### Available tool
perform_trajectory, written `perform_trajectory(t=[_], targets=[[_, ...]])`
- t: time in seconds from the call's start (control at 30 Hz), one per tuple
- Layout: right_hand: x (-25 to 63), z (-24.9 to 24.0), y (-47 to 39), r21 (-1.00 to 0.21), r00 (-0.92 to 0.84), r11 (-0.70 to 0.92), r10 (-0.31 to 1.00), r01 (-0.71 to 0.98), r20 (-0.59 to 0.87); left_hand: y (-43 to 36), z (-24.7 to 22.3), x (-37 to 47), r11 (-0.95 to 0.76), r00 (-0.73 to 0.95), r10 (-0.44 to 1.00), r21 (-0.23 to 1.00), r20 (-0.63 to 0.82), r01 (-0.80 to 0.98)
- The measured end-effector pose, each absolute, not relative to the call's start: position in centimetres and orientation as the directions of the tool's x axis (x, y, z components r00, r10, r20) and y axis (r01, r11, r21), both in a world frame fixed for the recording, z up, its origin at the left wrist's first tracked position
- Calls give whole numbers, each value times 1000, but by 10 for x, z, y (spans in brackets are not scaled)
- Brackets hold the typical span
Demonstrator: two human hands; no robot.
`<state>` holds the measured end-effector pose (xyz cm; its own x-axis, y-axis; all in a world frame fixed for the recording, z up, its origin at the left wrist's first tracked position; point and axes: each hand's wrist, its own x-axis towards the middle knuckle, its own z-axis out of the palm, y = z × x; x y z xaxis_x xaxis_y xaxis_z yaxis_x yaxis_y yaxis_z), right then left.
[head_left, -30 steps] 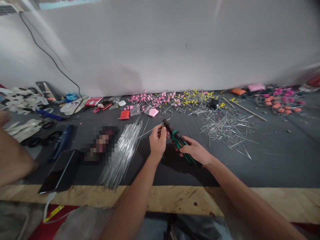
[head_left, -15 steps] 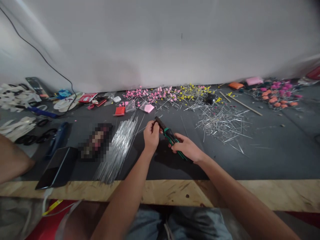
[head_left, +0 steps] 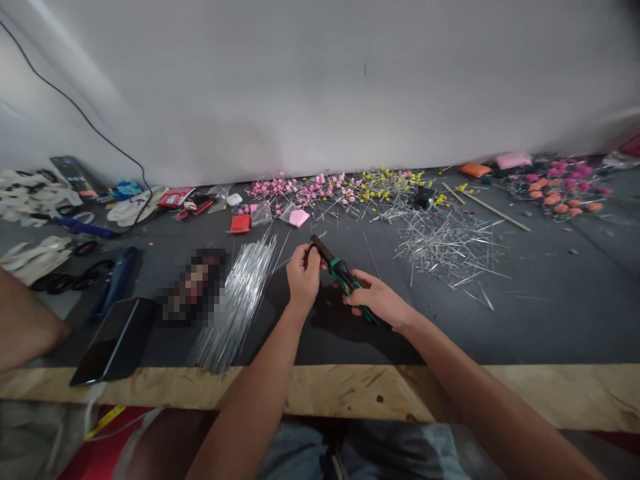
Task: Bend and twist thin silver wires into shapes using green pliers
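My right hand [head_left: 377, 298] is wrapped round the green-and-black handles of a pair of pliers [head_left: 340, 268], whose dark jaws point up and left. At those jaws, my left hand [head_left: 303, 275] is closed in a pinch; what lies between its fingertips is too small to make out. A short silvery bit shows just beyond the plier tip. To the left of my left hand lies a bundle of straight metal wires [head_left: 240, 293]. A loose pile of cut wires [head_left: 445, 243] is spread to the right of the pliers.
Wire stems with pink heads [head_left: 300, 189] and yellow heads [head_left: 390, 183] line the wall; orange and magenta ones [head_left: 555, 193] lie far right. On the left are a phone [head_left: 107, 347], a blue tool [head_left: 113, 283] and another person's arm [head_left: 25, 323]. A wooden edge [head_left: 345, 393] runs along the front.
The right hand's grip on the plier handles has shifted slightly, with its fingers a little looser. The left hand stays at the jaws. The whole view has moved a little.
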<state>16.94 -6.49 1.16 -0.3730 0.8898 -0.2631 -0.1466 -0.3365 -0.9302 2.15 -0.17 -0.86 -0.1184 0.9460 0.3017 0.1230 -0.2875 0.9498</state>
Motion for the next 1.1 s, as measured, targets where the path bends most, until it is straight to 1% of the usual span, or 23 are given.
perform_trajectory(t=[0.1,0.23,0.33,0.43,0.53,0.63,0.83,0.97,1.1], targets=[[174,7,-60,-881,-440,-417,850,-223,-291,-1,-9,22,-277,-132,948,955,290,108],[180,2,-53,-801,-518,-481,815,-357,-259,0,-11,22,-260,-123,956,963,267,71],[182,-1,-50,-760,-576,-528,777,-379,-252,1,-13,22,-247,-113,961,967,252,57],[182,-2,-49,-747,-562,-518,793,-417,-236,2,-16,23,-239,-146,960,971,238,12],[181,-4,-50,-747,-496,-474,839,-466,-223,2,-16,23,-282,-196,942,959,271,-29],[180,-5,-48,-746,-482,-470,846,-473,-228,2,-16,20,-317,-225,925,948,305,-18],[180,-6,-43,-743,-514,-497,823,-447,-242,5,-16,12,-301,-265,919,954,292,8],[180,-6,-42,-746,-522,-496,820,-444,-234,5,-17,13,-299,-241,925,954,294,15],[180,-4,-43,-753,-522,-491,821,-437,-232,4,-17,17,-300,-178,939,954,295,-3]])
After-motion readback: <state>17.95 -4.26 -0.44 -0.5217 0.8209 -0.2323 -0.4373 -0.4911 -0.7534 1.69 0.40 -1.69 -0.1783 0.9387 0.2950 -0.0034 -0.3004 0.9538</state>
